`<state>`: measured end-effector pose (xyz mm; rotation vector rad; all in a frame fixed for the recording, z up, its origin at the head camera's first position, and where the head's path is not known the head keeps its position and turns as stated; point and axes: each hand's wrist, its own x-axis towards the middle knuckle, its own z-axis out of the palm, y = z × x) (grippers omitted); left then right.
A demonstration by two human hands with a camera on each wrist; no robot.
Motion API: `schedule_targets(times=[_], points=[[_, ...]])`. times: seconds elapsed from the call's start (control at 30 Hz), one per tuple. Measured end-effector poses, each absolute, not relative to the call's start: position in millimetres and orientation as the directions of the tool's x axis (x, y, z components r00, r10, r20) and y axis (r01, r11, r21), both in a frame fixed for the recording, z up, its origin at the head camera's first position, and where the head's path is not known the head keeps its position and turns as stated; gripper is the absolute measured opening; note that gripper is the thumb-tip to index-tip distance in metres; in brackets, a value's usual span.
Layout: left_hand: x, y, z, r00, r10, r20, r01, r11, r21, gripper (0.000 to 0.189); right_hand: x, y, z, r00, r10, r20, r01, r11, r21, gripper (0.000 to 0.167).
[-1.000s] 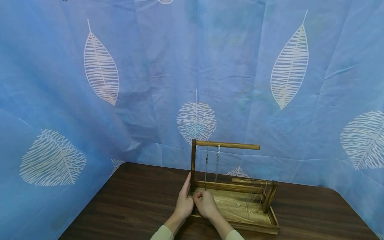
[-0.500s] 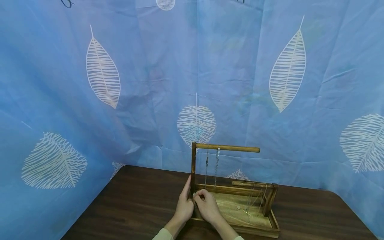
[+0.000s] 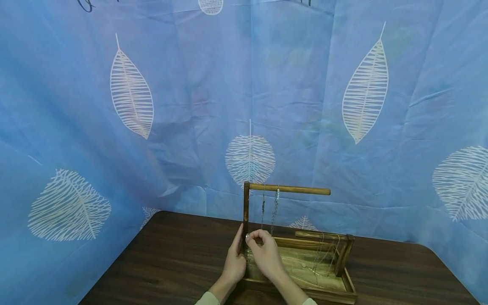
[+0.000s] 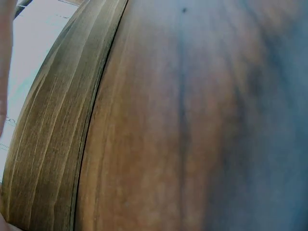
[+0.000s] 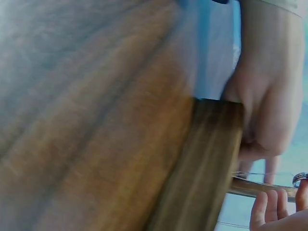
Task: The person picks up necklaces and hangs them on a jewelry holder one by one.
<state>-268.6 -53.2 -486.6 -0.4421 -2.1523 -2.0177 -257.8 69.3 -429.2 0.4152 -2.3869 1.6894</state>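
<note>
Silver ring point(image 5: 300, 176) up in the air just beside the tall post point(image 3: 246, 209), over the left end of the wooden tray point(image 3: 293, 290); right hand point(image 3: 265, 256) has it pinched at thumb and fingertips. Left hand point(image 3: 234, 260) at the post's outer side, fingers straight. Two chains point(image 3: 275, 207) hang from the long top bar point(image 3: 305, 190), finer ones from the short low bar point(image 3: 310, 234). Dark table point(image 3: 171, 250) below, blue leaf-print cloth point(image 3: 198, 84) behind

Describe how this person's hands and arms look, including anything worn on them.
The left hand and right hand are both ungloved. A pale, cream-toned left sleeve and a matching right sleeve end short of the hands; the head view shows little more than their edges.
</note>
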Motion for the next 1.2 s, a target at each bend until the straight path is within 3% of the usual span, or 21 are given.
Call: schedule_targets(times=[0.33,1.2], points=[[-271,-54,-489,-0.946,0.095,0.309,0.317,0.077,0.945,0.100,-256,72,-398,-0.939,-0.119,0.322,-0.329,0.045,-0.943,0.016],[-270,-51,-485,-0.959,0.088,0.269,0.275,0.063,0.959,0.098,-253,83,-322,-0.970,-0.122,0.212,-0.210,-0.029,-0.977,0.014]])
